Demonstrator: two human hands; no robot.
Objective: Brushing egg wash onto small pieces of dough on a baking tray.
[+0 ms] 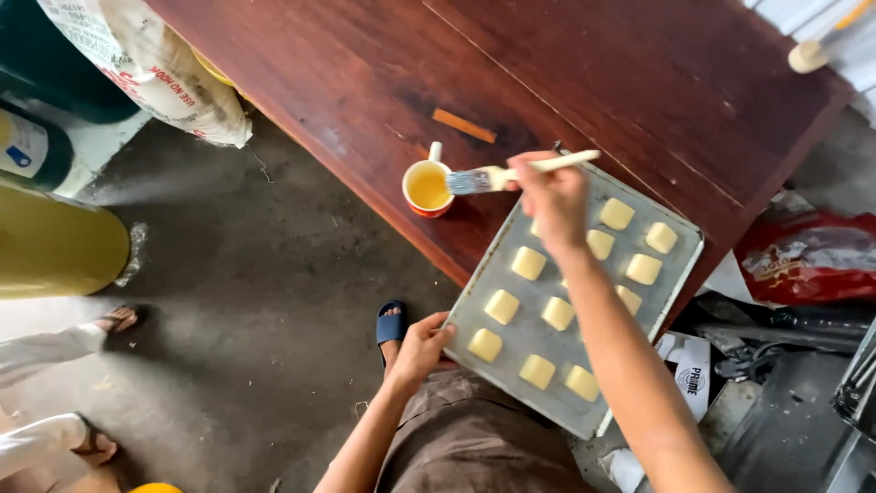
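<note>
My right hand (553,196) grips a pastry brush (497,177) by its pale wooden handle, its bristles pointing at a small cup (427,187) of yellow liquid on the dark wooden table (566,82). My left hand (425,345) holds the near corner of a grey baking tray (474,306) that overhangs the table edge. Several pale square dough pieces (528,263) lie in rows on the tray. My forearm covers part of the middle rows.
A small orange stick (464,126) lies on the table. A printed sack (155,68) and a yellow cylinder (55,242) stand at left on the concrete floor. Another person's sandalled feet (114,319) show at far left. Red bags and dark clutter (808,260) sit at right.
</note>
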